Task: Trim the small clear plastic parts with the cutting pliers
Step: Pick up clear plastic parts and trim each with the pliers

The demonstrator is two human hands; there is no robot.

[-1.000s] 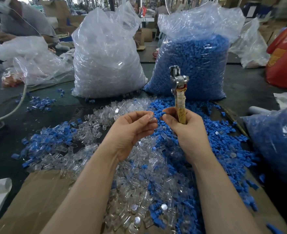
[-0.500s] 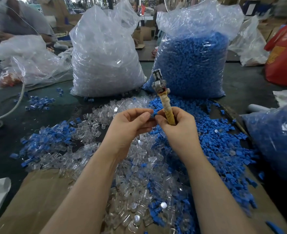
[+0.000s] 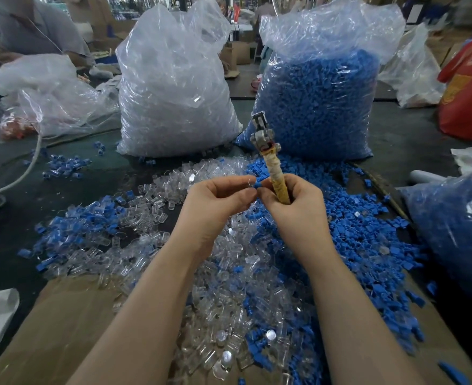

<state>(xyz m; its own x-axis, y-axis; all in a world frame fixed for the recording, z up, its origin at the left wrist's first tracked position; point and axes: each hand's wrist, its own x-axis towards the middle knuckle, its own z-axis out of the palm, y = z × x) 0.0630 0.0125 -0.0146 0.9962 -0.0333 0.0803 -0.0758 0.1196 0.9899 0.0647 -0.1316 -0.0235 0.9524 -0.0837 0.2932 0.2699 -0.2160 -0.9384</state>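
Observation:
My right hand (image 3: 293, 207) grips the tape-wrapped handle of the cutting pliers (image 3: 268, 151), whose metal jaws point up and away. My left hand (image 3: 218, 201) pinches a small clear plastic part (image 3: 251, 182) between thumb and fingertips, right against my right thumb; a bit of blue shows between the two hands. Below both hands lies a wide heap of loose clear parts (image 3: 223, 287) mixed with blue parts (image 3: 368, 234) on the dark table.
A big bag of clear parts (image 3: 173, 90) and a big bag of blue parts (image 3: 318, 101) stand behind the heap. Another blue-filled bag (image 3: 457, 223) sits at the right, cardboard (image 3: 62, 323) lies near me, and a person in grey (image 3: 32, 26) works at the back left.
The pliers have tilted from upright to lean slightly left, and both hands have come together so the fingertips touch. The view has shifted a little.

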